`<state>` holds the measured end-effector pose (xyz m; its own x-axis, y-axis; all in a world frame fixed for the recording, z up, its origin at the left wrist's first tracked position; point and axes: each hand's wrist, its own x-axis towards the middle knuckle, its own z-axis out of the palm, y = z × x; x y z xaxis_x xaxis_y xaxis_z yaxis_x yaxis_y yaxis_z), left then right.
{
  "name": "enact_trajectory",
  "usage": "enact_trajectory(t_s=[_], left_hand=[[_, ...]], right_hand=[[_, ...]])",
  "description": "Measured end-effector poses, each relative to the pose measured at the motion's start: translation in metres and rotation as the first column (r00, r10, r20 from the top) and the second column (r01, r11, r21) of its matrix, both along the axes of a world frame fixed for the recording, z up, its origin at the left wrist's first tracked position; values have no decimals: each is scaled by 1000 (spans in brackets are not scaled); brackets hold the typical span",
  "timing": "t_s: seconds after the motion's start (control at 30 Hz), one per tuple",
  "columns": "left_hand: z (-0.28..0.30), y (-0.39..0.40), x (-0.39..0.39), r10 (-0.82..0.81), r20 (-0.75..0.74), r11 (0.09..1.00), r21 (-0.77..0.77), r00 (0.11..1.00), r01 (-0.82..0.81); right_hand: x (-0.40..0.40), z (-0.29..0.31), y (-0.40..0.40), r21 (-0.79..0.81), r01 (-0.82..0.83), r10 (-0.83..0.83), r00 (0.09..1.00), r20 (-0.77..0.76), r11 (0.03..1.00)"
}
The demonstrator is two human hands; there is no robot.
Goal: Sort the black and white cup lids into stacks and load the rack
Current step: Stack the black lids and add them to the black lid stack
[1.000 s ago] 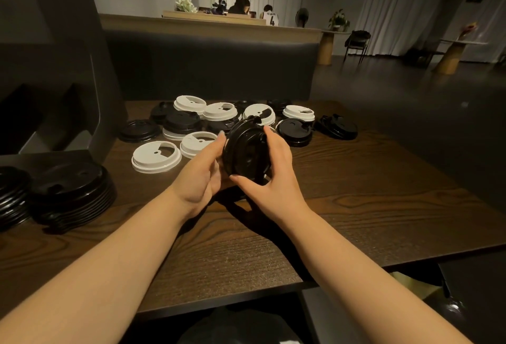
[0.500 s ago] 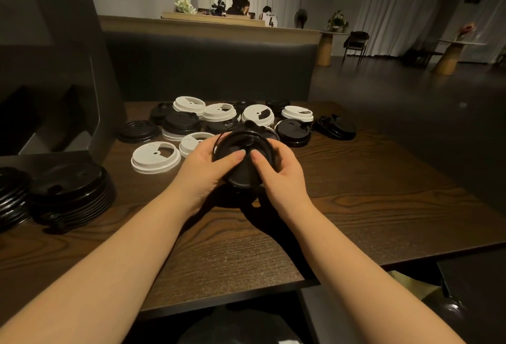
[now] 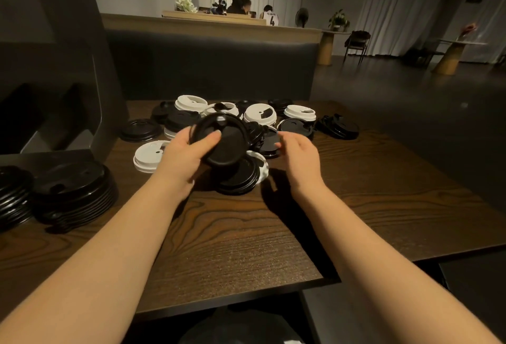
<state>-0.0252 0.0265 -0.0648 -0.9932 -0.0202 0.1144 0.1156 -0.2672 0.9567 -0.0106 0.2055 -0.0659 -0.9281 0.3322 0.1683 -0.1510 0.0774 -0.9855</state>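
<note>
A person leans over a dark wooden table, both bare forearms stretched forward from the near edge. The left hand is raised a little above the tabletop and grips a black lid, thumb lying across its face and the fingers curled behind its far rim, so the lid tilts toward the person. The right hand floats just to the right of it, fingers loosely spread and holding nothing, close to the lids but not plainly touching any. Directly beneath the held lid a short stack of black lids rests on the table with a white lid peeking out at its right side. Beyond the hands lies a mixed scatter of lids reaching almost to the far edge, where a dark padded bench back rises. About five white lids show clearly, one of them, a lone white lid, lying just left of the left wrist; the black ones overlap in the dim light, perhaps eight or more, too tangled to count surely. At the left edge stand two taller stacks of black lids, side by side and well apart from the scatter. The near half of the table, between the forearms and toward its right corner, is open wood grain.
</note>
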Motion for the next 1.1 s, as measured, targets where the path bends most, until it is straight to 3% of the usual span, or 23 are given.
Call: enact_trajectory(t_s=[0.07,0.17,0.33,0.4,0.53,0.8,0.93,1.03,1.1], left_hand=[[1,-7,-8,59,23,994,86,998,-61],[0,-15,-14,100,70,973,200,992,-113],[-1,-16,-21,88,88,973,207,992,-105],[-2,-15,-21,54,91,979,191,994,-70],[-4,-12,-22,15,108,985,167,994,-33],[-5,-12,-23,7,113,984,177,994,-27],[-3,-14,-23,10,147,976,213,989,-41],[-1,-13,-22,6,176,973,226,984,-47],[0,-12,-20,9,195,974,219,981,-53]], right_hand=[[-16,-1,13,273,17,-37,997,69,962],[-37,-11,23,588,-45,-31,992,120,808],[-49,-25,19,725,-211,61,972,228,656],[-52,-25,16,723,-158,2,977,211,672],[-59,-5,6,566,-46,-89,974,209,823],[-72,-8,-14,433,35,-159,954,253,901],[-62,1,-5,15,12,-15,980,197,1000],[-52,14,8,-238,-3,37,989,141,971],[-47,18,14,-429,-51,105,989,103,902]])
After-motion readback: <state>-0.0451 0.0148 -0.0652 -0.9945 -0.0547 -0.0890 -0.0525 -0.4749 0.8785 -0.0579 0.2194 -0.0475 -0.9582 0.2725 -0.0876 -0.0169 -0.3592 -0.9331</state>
